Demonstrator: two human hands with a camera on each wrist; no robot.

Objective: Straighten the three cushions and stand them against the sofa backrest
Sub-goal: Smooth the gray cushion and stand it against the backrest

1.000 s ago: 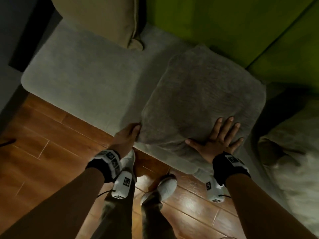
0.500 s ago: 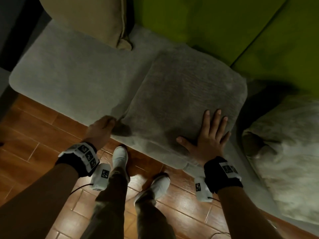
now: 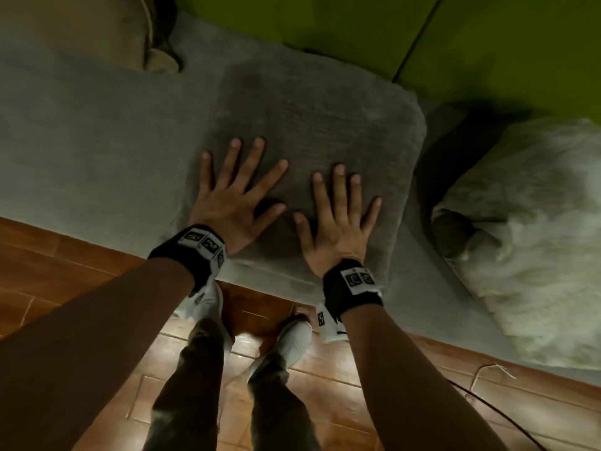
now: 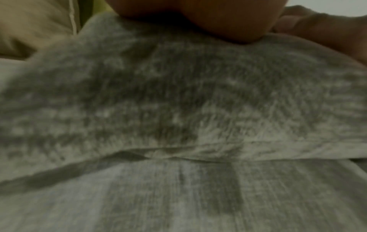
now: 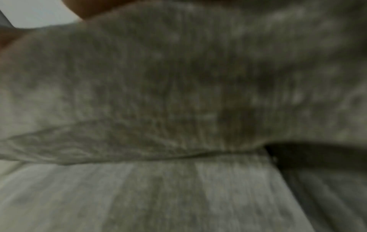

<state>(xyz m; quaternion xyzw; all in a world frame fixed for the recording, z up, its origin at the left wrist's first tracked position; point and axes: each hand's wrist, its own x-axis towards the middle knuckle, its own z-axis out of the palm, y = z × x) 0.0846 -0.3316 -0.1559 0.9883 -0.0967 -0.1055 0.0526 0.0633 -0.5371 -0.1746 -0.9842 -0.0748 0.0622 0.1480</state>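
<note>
A: Edges first, from the head view: the grey cushion lies flat on the grey sofa seat, its near edge just at the seat's front edge, its far corners close to the green backrest but not stood against it.

B: Room around it?

A: Bare seat lies open to the left, up to the tan cushion leaning at the top left. To the right a dark gap, then the pale fluffy cushion slumped on the seat. Below the seat runs the wooden floor, with the person's white shoes on it.

B: And the hands?

A: The left hand and the right hand both lie flat on the grey cushion's near half, fingers straight and spread, side by side, thumbs nearly meeting.

B: The left wrist view?

A: Blurred. The cushion's ribbed grey fabric fills it, its seam resting on the seat; the palm's heel presses in from above, and the tan cushion shows at the top left.

B: Right wrist?

A: Blurred too: the same fabric bulging over the seat, a dark gap at the right; the fingers cannot be made out here
</note>
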